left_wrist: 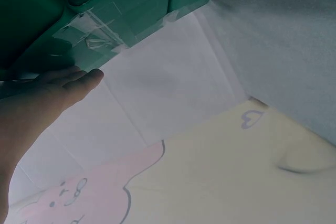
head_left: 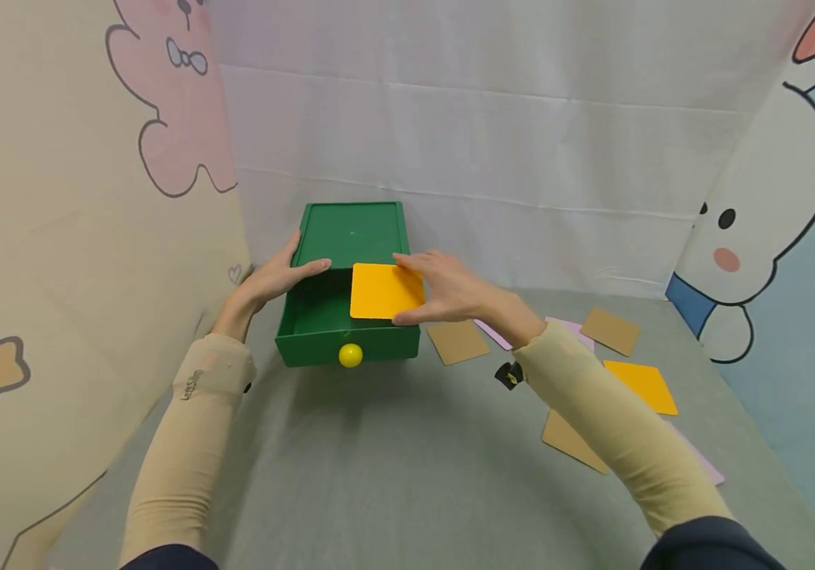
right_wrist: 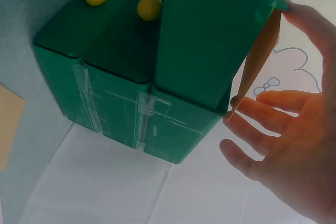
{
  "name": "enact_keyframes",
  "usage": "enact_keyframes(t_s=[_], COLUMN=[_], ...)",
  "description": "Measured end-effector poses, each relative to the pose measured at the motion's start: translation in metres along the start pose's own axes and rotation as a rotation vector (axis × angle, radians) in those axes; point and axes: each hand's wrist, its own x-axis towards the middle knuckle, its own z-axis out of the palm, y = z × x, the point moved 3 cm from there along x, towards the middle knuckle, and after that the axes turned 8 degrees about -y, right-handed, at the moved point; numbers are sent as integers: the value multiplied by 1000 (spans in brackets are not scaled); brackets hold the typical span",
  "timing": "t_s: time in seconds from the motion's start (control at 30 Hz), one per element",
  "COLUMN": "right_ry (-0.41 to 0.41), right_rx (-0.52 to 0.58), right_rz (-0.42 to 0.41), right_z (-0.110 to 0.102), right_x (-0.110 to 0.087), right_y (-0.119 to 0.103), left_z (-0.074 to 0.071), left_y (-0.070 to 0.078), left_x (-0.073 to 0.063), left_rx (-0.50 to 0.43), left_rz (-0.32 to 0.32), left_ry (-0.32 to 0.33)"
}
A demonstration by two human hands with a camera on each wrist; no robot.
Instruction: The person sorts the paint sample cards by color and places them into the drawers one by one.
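A green drawer cabinet (head_left: pixel 354 229) has its top drawer (head_left: pixel 318 348) pulled out, with a yellow ball knob (head_left: pixel 350 355) on the front. Over the drawer's right half, my right hand (head_left: pixel 450 285) holds a square yellow card (head_left: pixel 382 293) between thumb and fingertips at its right edge. The right wrist view shows the card (right_wrist: pixel 261 51) nearly edge-on at the drawer's rim. My left hand (head_left: pixel 272 279) rests at the cabinet's left top edge, fingers along the side and thumb stretched over the front of the top.
Right of the cabinet lie several flat cards: brown cards (head_left: pixel 459 342), a yellow card (head_left: pixel 642 386) and pinkish-purple cards (head_left: pixel 574 331). Two closed drawers (right_wrist: pixel 118 38) with yellow knobs sit beneath the open one. Cloth walls (head_left: pixel 486 142) stand behind and at both sides.
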Motion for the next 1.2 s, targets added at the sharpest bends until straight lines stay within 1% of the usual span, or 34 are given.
enact_keyframes(t_s=[0.27,0.63,0.73,0.83,0.93,1.03,1.13,1.2], right_ry=[1,-38,-48,-47,-14,35,79,105], right_rx=[-21,-46,-38,36,153,243,280,282], right_rz=[-25,-17,-21,-16,14,65,125,168], right_z=[2,2,3,3,3,7,15,23], right_x=[7,12,12,9,-2,-24,-53,-73], right_y=[-6,-11,-10,-7,3,23,53,75], left_z=[0,1,0,0,1,3,4,5], left_y=[2,3,2,1,3,11,23,30], left_x=[0,0,1,0,-2,-8,-17,-23], left_rx=[-4,-6,-6,-6,-4,-10,-24,-29], left_rz=[19,9,12,10,-8,-26,-26,-20], left_ry=[-3,-4,-4,-7,-20,-36,-42,-44])
